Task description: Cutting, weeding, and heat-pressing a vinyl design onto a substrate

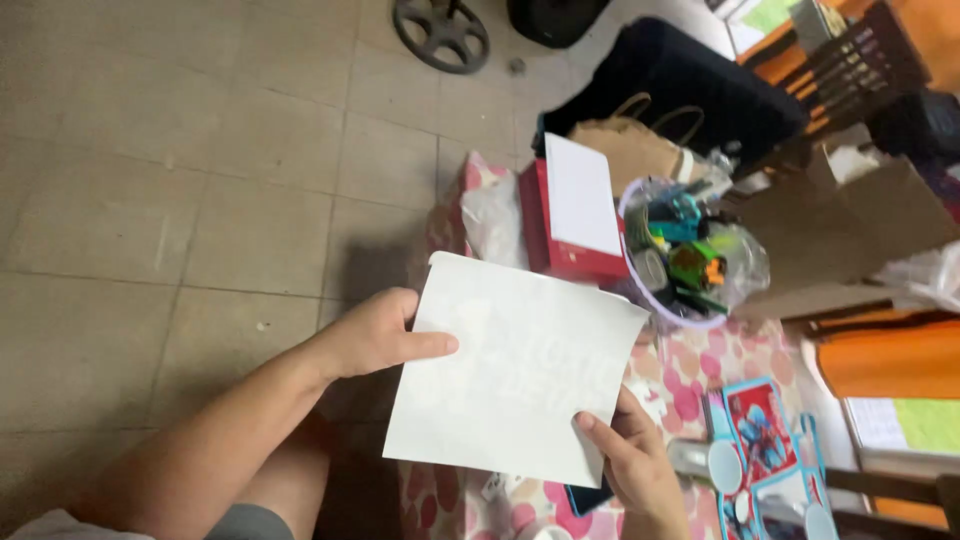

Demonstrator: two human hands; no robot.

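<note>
A blank white sheet of paper (515, 370) is held up in front of me with both hands. My left hand (378, 336) grips its left edge, thumb lying across the front. My right hand (625, 455) pinches the lower right corner, thumb on top. The sheet hangs above a small table covered with a pink floral cloth (690, 365) and hides part of it.
A red box with a white lid (575, 215), a clear tub of colourful small items (690, 262), a brown paper bag (630, 145), cardboard pieces (850, 225) and blue-and-red cards (760, 440) crowd the table. Tiled floor (200, 180) lies left; a wheel (441, 33) sits far back.
</note>
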